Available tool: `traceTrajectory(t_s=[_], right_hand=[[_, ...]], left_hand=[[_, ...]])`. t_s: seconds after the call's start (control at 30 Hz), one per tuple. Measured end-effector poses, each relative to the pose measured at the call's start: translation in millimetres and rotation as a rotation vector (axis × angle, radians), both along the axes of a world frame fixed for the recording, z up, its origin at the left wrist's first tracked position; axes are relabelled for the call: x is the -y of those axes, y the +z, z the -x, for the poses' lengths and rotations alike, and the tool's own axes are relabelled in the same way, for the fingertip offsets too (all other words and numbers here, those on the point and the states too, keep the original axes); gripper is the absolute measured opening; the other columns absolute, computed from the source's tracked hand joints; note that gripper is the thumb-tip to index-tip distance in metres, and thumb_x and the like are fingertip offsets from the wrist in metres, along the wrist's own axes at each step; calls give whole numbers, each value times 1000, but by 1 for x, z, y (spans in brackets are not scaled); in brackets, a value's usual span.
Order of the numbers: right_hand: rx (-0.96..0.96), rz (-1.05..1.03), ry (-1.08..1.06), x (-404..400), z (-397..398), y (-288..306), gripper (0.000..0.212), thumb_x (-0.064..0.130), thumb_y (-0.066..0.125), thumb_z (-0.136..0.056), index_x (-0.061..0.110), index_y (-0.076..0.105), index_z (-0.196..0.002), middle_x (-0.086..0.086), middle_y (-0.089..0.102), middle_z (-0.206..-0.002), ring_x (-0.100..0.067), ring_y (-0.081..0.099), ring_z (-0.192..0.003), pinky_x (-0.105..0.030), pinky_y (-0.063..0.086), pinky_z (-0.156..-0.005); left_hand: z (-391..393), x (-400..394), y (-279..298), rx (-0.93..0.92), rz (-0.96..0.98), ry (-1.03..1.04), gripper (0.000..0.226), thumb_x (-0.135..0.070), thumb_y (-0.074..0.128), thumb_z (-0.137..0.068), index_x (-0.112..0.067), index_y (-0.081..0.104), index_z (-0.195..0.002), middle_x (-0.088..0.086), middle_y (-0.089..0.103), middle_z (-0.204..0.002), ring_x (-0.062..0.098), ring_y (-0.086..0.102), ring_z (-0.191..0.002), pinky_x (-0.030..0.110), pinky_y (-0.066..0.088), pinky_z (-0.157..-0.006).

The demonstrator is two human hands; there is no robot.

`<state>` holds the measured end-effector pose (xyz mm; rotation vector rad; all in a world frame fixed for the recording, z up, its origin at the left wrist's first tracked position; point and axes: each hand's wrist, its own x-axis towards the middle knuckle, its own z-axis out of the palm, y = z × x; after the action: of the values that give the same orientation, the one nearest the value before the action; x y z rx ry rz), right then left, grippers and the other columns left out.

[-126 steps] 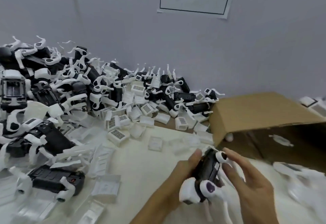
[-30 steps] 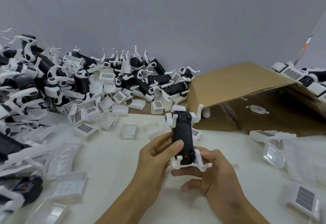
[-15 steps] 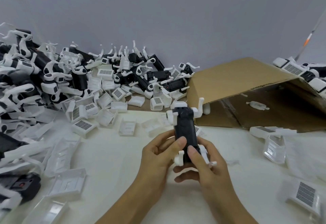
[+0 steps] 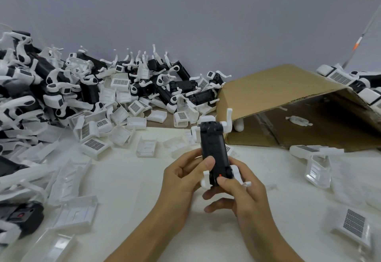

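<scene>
Head view
Held part: a black oblong plastic body with white plastic arms at its corners (image 4: 213, 148) stands upright above the white table (image 4: 132, 181), near the middle.
Left hand: the left hand (image 4: 184, 177) grips the body's left side, thumb pressed on its black face.
Right hand: the right hand (image 4: 242, 196) clasps the lower end from the right, thumb beside a small red dot.
Box: a brown cardboard box lying on its side (image 4: 278, 88) sits far right, just behind the body.
Pile: a heap of black and white plastic parts (image 4: 82, 90) fills the far left.
Shells: loose white plastic shells (image 4: 75, 213) lie near left.
</scene>
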<state>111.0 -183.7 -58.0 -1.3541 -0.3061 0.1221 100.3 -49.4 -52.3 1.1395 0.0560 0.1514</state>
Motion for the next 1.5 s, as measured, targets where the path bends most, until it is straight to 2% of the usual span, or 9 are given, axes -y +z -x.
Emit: traceTrajectory(t_s=[0.5, 0.63, 0.73, 0.9, 1.0, 1.17, 1.3, 1.4, 1.5], right_hand=[[-20, 6, -1, 1, 1, 1, 42, 17, 56, -79, 32, 69, -117, -10, 76, -94, -33, 75, -82, -37, 61, -59], [-37, -18, 35, 2, 3, 7, 29, 21, 61, -81, 34, 75, -103, -16, 74, -89, -31, 73, -73, -36, 59, -56], [-315, -205, 226, 0, 3, 18, 24, 31, 69, -76, 12, 79, -85, -22, 66, -69, -29, 63, -49, -34, 52, -45], [-630, -129, 266, 3, -2, 19, 61, 48, 49, -96, -9, 71, -97, -17, 52, -52, -22, 45, -29, -20, 33, -32], [-535, -119, -14, -1, -6, 14, 31, 24, 51, -102, -1, 69, -97, -17, 67, -73, -25, 67, -58, -32, 54, -44], [-276, -61, -203, 6, -10, 4, 24, 18, 58, -94, 28, 70, -112, 2, 69, -120, -13, 65, -113, -36, 53, -92], [-182, 119, 57, 2, -2, 7, 31, 53, 78, -79, 33, 79, -103, 0, 79, -104, -15, 74, -100, -29, 59, -85], [-135, 129, -5, 3, -1, 4, 36, 57, 75, -65, 37, 79, -95, 4, 79, -94, -10, 75, -92, -30, 56, -86], [-143, 80, -51, 4, -3, 5, 40, 59, 72, -62, 31, 80, -90, 0, 79, -86, -15, 76, -80, -28, 58, -72]], left_hand=[[-3, 0, -5, 32, -81, 16, 43, -41, 82, -69, -28, 76, -110, 10, 77, -111, 31, 73, -104, 42, 55, -88], [-4, -1, -6, 38, -71, 50, 44, -47, 80, -67, -22, 76, -104, 11, 77, -104, 27, 73, -90, 36, 53, -79], [-6, -4, -5, -15, 112, -3, 65, -50, 71, -77, 3, 61, -113, 15, 73, -93, 29, 64, -77, 34, 50, -65], [-8, -4, -7, -12, 194, -22, 29, -17, 70, -77, -9, 55, -100, 24, 73, -101, 37, 69, -90, 39, 57, -76], [-10, -4, -7, 46, 153, 156, 35, -6, 78, -74, -15, 54, -98, 19, 74, -102, 30, 72, -87, 34, 59, -72], [-8, -13, 1, 137, -106, 232, 22, -26, 80, -72, -27, 68, -90, 4, 78, -99, 21, 73, -89, 36, 57, -81], [-1, -2, -2, 184, -424, 148, 11, -30, 67, -89, -33, 77, -92, -6, 78, -95, 10, 72, -90, 17, 54, -75], [-7, -15, -7, 108, -743, 565, 22, -20, 62, -98, -40, 71, -104, -32, 62, -117, 8, 56, -115, 10, 43, -88], [-18, -48, -13, -130, -1136, 637, 46, -16, 60, -97, -29, 55, -141, -19, 38, -155, 16, 21, -148, 37, 22, -116]])
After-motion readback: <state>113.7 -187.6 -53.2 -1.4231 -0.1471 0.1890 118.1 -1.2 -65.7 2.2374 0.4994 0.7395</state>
